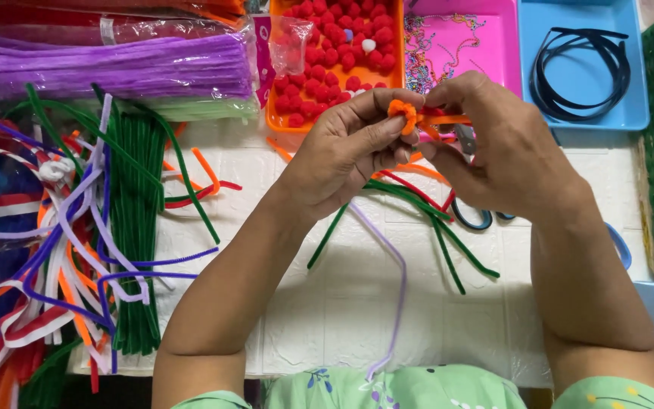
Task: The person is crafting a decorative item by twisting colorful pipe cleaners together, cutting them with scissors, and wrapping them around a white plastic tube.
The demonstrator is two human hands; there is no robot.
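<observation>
Orange pipe cleaner [403, 113], coiled at one end, is held above the white table [342, 303], in front of an orange tray of red pompoms [334, 60]. Left hand [342, 155] fingers pinch the coil; right hand [509, 151] fingers grip its straight tail. Green stems [433, 220] lie beneath.

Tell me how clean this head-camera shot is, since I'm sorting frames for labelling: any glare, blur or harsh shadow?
Head view: even, soft light, with only faint shadow under the forearms. Glare streaks the plastic wrap of the purple pipe cleaner pack. The left hand, right hand and orange coil look sharp.
</observation>
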